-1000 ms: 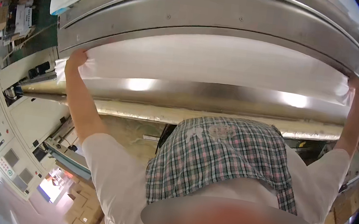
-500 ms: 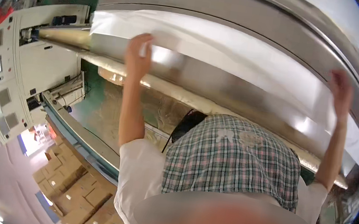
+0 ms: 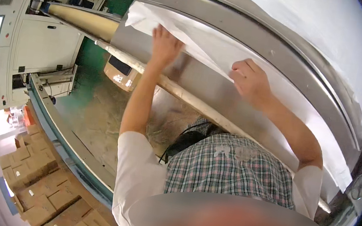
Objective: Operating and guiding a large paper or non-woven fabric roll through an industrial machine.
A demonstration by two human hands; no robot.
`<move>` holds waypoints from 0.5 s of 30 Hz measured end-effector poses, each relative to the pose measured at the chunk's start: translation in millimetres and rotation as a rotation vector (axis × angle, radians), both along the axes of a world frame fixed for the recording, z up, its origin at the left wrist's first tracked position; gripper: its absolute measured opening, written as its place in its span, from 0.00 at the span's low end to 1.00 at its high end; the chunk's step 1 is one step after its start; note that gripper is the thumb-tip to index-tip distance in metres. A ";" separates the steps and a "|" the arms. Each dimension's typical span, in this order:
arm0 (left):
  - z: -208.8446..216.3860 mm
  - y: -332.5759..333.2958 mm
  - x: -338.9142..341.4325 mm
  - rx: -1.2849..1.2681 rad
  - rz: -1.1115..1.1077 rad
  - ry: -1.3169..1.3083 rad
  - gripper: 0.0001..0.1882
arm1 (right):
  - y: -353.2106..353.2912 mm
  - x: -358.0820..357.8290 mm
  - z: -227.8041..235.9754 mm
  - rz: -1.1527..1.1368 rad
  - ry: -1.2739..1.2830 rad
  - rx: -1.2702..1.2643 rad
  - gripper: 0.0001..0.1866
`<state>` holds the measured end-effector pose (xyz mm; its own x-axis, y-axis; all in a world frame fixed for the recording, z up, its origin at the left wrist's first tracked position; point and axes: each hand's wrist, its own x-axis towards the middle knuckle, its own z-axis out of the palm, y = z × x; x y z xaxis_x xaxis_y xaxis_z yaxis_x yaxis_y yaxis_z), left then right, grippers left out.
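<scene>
A long white sheet (image 3: 218,44) lies along the smooth metal ledge (image 3: 204,77), its loose edge creased and partly folded; whether it is cloth or film I cannot tell. My left hand (image 3: 166,46) is open near the sheet's left end, fingers stretched out against its lower edge. Farther right, my right hand (image 3: 251,82) is closed, with bent fingers pinching the sheet's edge. Above the sheet runs a grey metal bar (image 3: 235,26) that spans the machine, and the sheet comes out from beneath it.
A pale roller (image 3: 83,20) reaches toward a cream control cabinet (image 3: 37,46) on the left. A slim rail (image 3: 192,98) runs in front of my waist. Below it, a cardboard box (image 3: 121,74) sits on the floor. Stacked cartons (image 3: 50,187) fill the lower left. Scissors (image 3: 359,186) lie far right.
My right hand has come in from the far right to the middle of the sheet and closed on its edge. My left hand has shifted slightly right, and the view has turned.
</scene>
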<state>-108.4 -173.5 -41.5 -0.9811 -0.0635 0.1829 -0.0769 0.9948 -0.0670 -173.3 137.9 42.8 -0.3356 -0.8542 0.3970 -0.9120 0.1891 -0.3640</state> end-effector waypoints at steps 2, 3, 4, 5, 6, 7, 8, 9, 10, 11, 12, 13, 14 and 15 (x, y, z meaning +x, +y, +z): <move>-1.4 -41.1 -14.0 -0.110 0.073 0.190 0.21 | -4.5 -0.8 -8.0 0.006 0.029 -0.055 0.09; -1.3 -61.0 -21.3 -0.129 0.105 0.290 0.21 | -8.3 -3.3 -18.2 -0.003 0.039 -0.029 0.09; 6.5 -81.9 -26.8 -0.179 0.110 0.110 0.21 | -11.0 -7.2 -26.3 -0.021 0.051 0.002 0.09; 17.5 -106.3 -26.4 -0.238 0.123 -0.073 0.21 | -16.1 -7.8 -31.4 -0.027 0.067 0.001 0.09; 23.2 -130.5 -20.3 -0.190 0.312 0.133 0.19 | -23.2 -4.6 -31.7 -0.006 0.057 0.006 0.09; 28.0 -140.9 -20.1 -0.123 0.483 0.338 0.18 | -23.9 -2.2 -32.4 -0.002 0.045 0.023 0.10; 35.1 -153.5 -22.5 -0.093 0.454 0.439 0.15 | -25.1 -2.6 -32.0 -0.019 0.065 0.023 0.10; 52.1 -138.7 -38.3 0.112 0.313 0.430 0.13 | -21.7 -3.4 -33.7 -0.022 0.055 0.032 0.10; 69.0 -117.1 -51.7 0.309 0.169 0.413 0.11 | -19.9 -2.7 -32.3 -0.023 0.044 0.038 0.10; 73.3 -91.7 -56.8 0.435 -0.025 0.383 0.11 | -22.3 -0.9 -28.8 -0.032 0.045 0.057 0.11; 73.8 -57.7 -63.3 0.563 -0.222 0.344 0.11 | -20.6 -0.1 -24.2 -0.045 0.054 0.059 0.11; 78.3 -25.0 -65.0 0.512 -0.371 0.211 0.10 | -21.7 0.9 -22.0 -0.037 0.049 0.093 0.11; 81.9 -4.4 -67.3 0.459 -0.523 0.077 0.10 | -21.2 1.5 -20.5 -0.035 0.044 0.131 0.12; 83.0 -5.8 -68.1 0.453 -0.536 0.088 0.10 | -21.7 2.5 -21.0 -0.046 0.058 0.128 0.12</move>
<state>-176.4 -179.3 41.4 -0.8810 0.3359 0.3333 0.4457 0.8255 0.3462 -170.9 116.3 21.8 -0.3556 -0.8833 0.3054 -0.9199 0.2731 -0.2813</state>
